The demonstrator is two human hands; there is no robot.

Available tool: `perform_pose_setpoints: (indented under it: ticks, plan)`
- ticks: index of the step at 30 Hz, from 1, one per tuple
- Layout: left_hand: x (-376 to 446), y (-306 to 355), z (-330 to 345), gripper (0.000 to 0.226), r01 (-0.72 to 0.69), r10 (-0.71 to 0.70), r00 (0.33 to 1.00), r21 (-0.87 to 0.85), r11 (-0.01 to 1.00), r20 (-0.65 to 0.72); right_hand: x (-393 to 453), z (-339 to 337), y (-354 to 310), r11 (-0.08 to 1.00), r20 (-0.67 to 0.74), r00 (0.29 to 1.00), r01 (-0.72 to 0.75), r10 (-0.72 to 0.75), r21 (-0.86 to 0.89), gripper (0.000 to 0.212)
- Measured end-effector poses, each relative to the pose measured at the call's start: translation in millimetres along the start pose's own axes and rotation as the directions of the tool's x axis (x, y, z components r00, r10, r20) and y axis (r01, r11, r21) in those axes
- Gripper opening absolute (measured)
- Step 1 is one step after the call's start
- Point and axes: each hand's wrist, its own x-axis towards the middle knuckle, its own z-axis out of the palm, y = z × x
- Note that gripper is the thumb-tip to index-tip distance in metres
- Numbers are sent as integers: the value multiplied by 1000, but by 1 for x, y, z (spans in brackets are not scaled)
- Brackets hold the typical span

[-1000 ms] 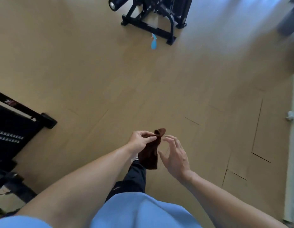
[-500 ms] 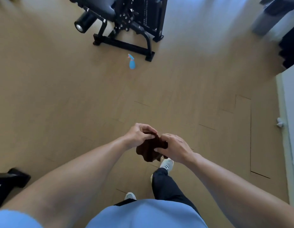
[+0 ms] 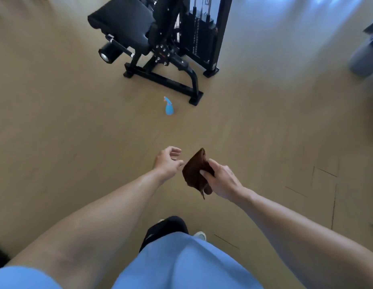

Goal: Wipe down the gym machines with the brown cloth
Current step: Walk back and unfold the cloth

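Note:
My right hand [image 3: 220,179] grips the folded brown cloth [image 3: 195,170] in front of me, above the wooden floor. My left hand [image 3: 167,161] hovers just left of the cloth with loosely curled fingers and holds nothing. A black gym machine [image 3: 160,44] with a padded seat, a roller pad and a weight stack stands ahead at the top of the view, well beyond both hands.
A small blue spray bottle [image 3: 169,107] stands on the floor just in front of the machine's base. A grey object [image 3: 365,57] sits at the far right edge. Tan wooden floor [image 3: 77,132] stretches between me and the machine.
Both hands were on the cloth; my left hand has let go and my right hand alone holds it. The machine and spray bottle have come closer in the view.

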Motion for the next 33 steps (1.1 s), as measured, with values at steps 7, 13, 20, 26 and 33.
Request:
perform_pose_setpoints:
  ticks: [7,13,20,26,33]
  plan:
    - [134,55,37,67,-6,-12,911,42,999,411,156,-115,-6,995,12,1000,18,-19,100,28]
    - [271,126,47,58,-2,91,887,-193,981,452,283,-209,-12,985,-16,988,154,-153,72,20]
    - [392,224,30,63,26,88,794,-179,983,601,414,-313,-25,958,26,958,288,-287,-15,36]
    - [473,260,42,77,223,-18,762,-238,945,647,515,-368,-2,920,182,958,146,-224,364,44]
    - [568,326,99,36,189,-41,909,-323,927,415,638,-434,16,938,415,846,254,-333,236,48]
